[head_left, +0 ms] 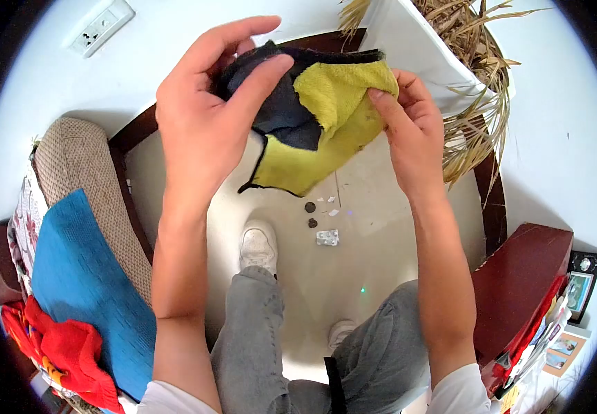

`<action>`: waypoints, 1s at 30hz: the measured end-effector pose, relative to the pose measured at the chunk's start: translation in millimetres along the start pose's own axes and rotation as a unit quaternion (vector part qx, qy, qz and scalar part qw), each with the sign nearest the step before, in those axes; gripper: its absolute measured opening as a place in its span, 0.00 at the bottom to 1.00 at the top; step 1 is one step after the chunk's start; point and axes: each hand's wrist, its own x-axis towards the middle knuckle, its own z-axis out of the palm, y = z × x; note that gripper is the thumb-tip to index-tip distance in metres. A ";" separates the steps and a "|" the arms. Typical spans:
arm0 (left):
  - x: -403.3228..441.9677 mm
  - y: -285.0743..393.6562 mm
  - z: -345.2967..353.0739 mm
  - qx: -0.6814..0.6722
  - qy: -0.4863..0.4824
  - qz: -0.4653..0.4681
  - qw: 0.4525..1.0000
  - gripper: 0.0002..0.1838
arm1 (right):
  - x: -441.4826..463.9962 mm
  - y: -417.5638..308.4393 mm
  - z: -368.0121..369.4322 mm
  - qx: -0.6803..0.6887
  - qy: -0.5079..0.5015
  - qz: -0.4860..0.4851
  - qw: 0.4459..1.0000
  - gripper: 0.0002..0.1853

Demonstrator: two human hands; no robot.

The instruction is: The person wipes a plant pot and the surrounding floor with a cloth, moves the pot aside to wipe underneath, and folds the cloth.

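Note:
A two-tone cleaning cloth [343, 90], yellow and dark grey with black edging, hangs partly folded between my hands above the floor. My left hand [205, 96] has the dark part between its thumb and fingers, with the index finger raised off the cloth. The other left fingers are partly hidden behind it. At the opposite end, my right hand [412, 127] pinches the yellow edge between thumb and fingers. One black-edged corner droops at the lower left.
On the floor [388, 228] lie a silver blister pack [327, 237], two dark round pieces [310, 207] and white scraps [332, 212]. A white planter [416, 48] with dry leaves stands ahead. A sofa with a blue cover [84, 276] is left, a dark red cabinet [519, 290] right.

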 end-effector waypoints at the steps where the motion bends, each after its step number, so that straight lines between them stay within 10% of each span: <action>1: -1.9 0.1 -0.7 0.024 0.004 -0.002 1.000 0.15 | 1.0 -0.2 -1.1 0.008 0.000 0.013 1.000 0.09; 11: -27.7 -22.4 28.6 -0.203 -0.079 -0.119 0.969 0.07 | -10.0 19.3 -7.1 -0.265 0.016 -0.033 0.964 0.21; 14: -30.1 -25.6 40.0 -0.197 -0.082 -0.152 0.965 0.07 | -16.5 15.2 5.1 -0.169 -0.146 0.038 0.974 0.23; 23: -25.5 -24.3 18.8 -0.433 -0.086 -0.185 0.878 0.06 | -19.4 64.3 -1.2 -0.117 -0.153 0.173 0.966 0.26; 26: -23.8 -26.6 12.8 -0.414 -0.052 -0.171 0.893 0.05 | -13.1 73.4 -6.8 -0.217 -0.132 0.191 0.948 0.21; 30: -17.2 -42.1 0.0 -0.339 0.085 -0.175 0.920 0.06 | -4.4 62.9 -17.2 -0.028 0.036 0.219 0.975 0.13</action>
